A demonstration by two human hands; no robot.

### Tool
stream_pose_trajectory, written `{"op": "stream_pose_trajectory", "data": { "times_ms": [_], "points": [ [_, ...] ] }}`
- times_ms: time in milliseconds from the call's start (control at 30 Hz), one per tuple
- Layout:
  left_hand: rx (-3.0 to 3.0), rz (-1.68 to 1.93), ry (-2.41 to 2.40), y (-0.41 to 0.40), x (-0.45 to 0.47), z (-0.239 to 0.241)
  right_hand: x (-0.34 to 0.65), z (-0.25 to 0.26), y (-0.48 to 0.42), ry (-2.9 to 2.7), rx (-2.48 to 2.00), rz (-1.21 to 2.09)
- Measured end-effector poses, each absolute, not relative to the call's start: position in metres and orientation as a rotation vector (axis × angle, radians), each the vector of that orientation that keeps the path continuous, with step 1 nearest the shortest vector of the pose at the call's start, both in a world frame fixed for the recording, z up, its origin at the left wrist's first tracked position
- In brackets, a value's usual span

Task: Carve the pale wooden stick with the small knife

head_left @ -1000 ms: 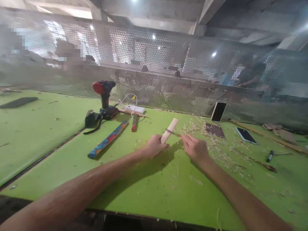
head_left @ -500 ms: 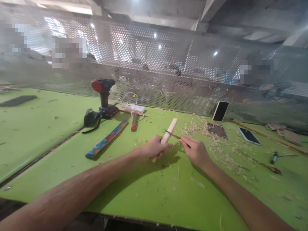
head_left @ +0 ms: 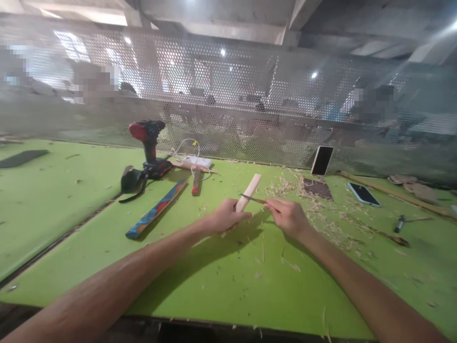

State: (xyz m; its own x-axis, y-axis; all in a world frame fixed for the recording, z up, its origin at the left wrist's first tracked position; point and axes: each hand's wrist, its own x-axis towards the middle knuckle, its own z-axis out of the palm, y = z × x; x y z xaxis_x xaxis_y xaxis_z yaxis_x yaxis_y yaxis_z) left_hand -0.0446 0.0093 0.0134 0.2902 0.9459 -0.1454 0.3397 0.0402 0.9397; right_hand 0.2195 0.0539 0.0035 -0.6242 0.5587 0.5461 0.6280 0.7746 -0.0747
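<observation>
My left hand (head_left: 227, 217) is closed round the lower part of a pale wooden strip (head_left: 249, 191), which slants up and away from me above the green table. A thin carving knife (head_left: 254, 198) sits in my right hand (head_left: 288, 216), its fingers wrapped round the handle. The blade lies across the strip, just beyond my left fingers. My grip hides the strip's lower part, and most of the knife's handle is covered too.
On the green table (head_left: 228, 286) a cordless drill (head_left: 150, 147), a painted strip (head_left: 157, 209) and a white power bank (head_left: 197, 162) lie leftward. To the right are wood shavings (head_left: 321, 214), sandpaper (head_left: 317, 189), a propped phone (head_left: 322, 160), a flat phone (head_left: 364, 194) and a marker (head_left: 400, 224). Perforated mesh (head_left: 228, 114) stands behind.
The whole view has shifted slightly. The knife blade rests a little lower on the wooden strip, nearer my left hand. Both hands keep their grips.
</observation>
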Motion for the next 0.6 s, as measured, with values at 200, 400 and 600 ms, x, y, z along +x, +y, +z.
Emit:
{"op": "stream_pose_trajectory", "data": {
  "times_ms": [200,400,600],
  "points": [
    [1.49,0.694,1.289,0.0073,-0.0418,0.0194,0.2198,0.008,0.054,-2.404,-0.89,-0.31],
    [1.501,0.679,1.294,0.009,-0.0432,0.0166,0.2205,0.0049,0.0558,-2.429,-0.883,-0.343],
    [1.513,0.662,1.347,0.0073,-0.0435,0.0223,0.2232,0.0033,0.0597,-2.434,-0.873,-0.377]
  ]
}}
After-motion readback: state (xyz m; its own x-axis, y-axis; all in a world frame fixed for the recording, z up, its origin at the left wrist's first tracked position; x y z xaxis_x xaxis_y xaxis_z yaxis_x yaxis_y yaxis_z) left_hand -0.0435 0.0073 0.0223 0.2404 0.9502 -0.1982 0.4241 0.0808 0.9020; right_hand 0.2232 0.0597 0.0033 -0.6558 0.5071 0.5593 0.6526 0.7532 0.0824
